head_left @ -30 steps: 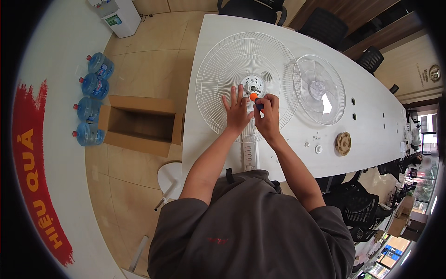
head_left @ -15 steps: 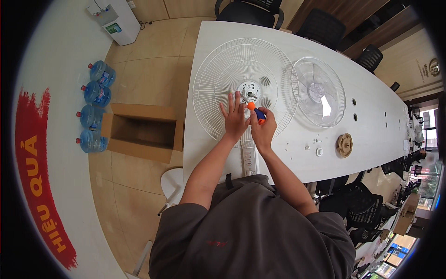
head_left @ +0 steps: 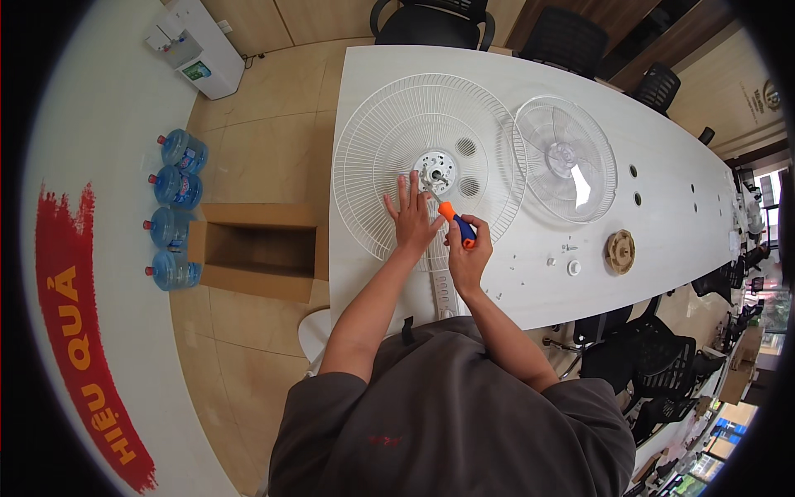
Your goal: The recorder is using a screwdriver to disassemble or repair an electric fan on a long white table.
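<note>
- On the white counter [head_left: 662, 186], nearest the person, lies the large wire guard [head_left: 411, 131], with the metal hub plate [head_left: 429, 162] and spindle [head_left: 439, 176] at its centre.
- The right grip [head_left: 469, 261] is closed around the blue-and-orange screwdriver [head_left: 459, 227], thumb and fingers toward the rear of the handle.
- Over the last second the handle has drawn back from the hub plate and tipped toward the person; a stretch of the metal shaft now shows between the handle and the lower edge of the plate.
- That change looks like a slanted reach or a pause between turns rather than firm upright driving; whether the tip sits in a screw cannot be told.
- The left grip [head_left: 414, 224] holds nothing, fingers spread over the guard's wires with the tips beside the hub plate. It has kept much the same place relative to the hub, probably as a steadying hand; how hard it presses cannot be seen.
- Off to the right are a second guard with clear blades [head_left: 561, 157], a white round cap [head_left: 574, 267] and a brownish round part [head_left: 619, 252], all clear of both grips.
</note>
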Demonstrator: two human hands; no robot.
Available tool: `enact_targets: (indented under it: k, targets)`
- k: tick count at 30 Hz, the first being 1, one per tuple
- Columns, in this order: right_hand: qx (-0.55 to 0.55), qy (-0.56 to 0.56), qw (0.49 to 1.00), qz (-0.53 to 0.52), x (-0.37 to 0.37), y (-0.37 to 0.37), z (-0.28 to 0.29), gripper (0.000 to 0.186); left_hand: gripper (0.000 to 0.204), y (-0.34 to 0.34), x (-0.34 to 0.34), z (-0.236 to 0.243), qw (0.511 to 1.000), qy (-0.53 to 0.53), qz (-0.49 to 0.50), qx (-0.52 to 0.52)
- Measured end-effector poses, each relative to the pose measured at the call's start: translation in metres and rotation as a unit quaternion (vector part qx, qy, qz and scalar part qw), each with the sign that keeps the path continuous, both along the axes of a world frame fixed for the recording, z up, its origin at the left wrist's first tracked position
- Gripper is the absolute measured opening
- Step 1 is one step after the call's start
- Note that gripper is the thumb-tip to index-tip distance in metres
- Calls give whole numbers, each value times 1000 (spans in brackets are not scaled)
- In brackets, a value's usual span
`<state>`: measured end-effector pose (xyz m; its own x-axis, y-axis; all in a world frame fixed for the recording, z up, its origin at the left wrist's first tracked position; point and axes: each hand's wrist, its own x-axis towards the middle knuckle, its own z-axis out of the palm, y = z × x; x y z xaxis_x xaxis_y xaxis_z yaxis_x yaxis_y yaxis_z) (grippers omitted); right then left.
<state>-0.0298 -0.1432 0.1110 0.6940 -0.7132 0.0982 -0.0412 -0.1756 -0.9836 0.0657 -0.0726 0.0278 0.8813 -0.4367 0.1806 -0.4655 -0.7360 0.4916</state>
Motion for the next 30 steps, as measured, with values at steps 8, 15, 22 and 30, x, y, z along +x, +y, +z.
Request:
enact_targets:
  k: [8,15,22,30]
  targets:
    - [135,-55,988,-54,-15,-51,-1,27,69,3,1,-11,998,-65,-6,-5]
    - [283,-129,939,-144,-2,-111,-7,24,74,11,3,4,999,-35,-2,7]
    - [319,-60,941,-95,10,-140,-92,33,70,57,-16,58,960,-229,153,44]
    - [302,9,950,-79,2,-137,-125,27,33,69,-2,75,933,120,211,-267]
